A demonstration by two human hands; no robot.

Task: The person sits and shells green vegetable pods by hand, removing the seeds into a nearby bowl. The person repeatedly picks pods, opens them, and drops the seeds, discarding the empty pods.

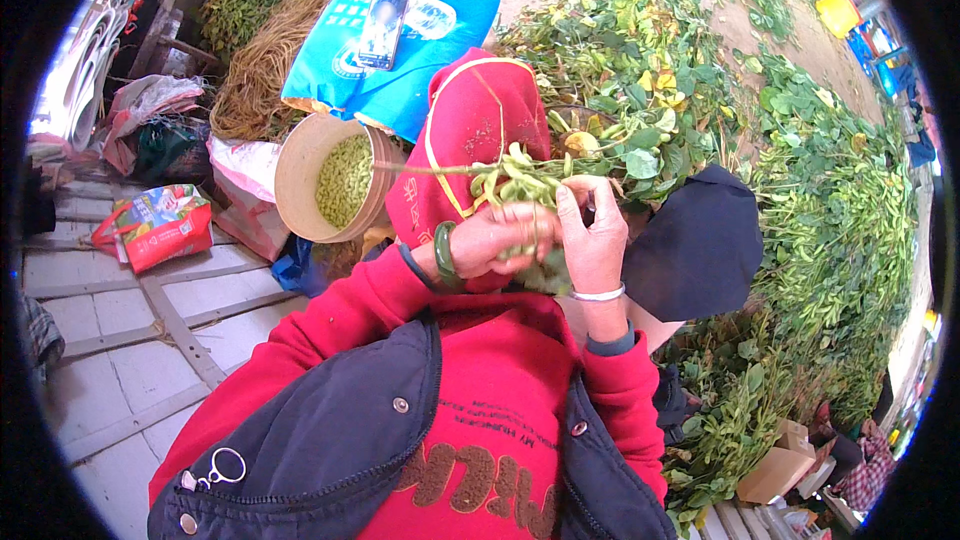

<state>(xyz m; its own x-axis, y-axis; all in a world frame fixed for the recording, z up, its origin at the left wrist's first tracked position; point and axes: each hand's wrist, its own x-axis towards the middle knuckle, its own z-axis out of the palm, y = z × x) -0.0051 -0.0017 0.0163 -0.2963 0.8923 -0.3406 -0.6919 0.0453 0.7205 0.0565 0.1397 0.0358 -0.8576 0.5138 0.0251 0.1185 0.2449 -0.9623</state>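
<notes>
My left hand (505, 237), with a green bangle at its wrist, is closed around a cut bean stalk (432, 169) over my lap. Its bare stem sticks out to the left. A cluster of plump green bean pods (522, 180) hangs on the stalk above my fingers. Against the right side of the cluster, my right hand (594, 232), wearing a silver bracelet, is closed with thumb and fingers pinched at the pods; its fingertips partly hide what they grip. Left of my hands, a beige bucket (291, 180) holds shelled green beans (345, 182).
Ahead lies a bright blue sack (330, 50) with a phone (386, 24) on it. Red cloth (492, 105) covers my leg. Heaps of leafy bean plants (830, 210) spread along the right. A red bag (165, 227) sits on the tiled floor at left, and a cardboard box (775, 465) at lower right.
</notes>
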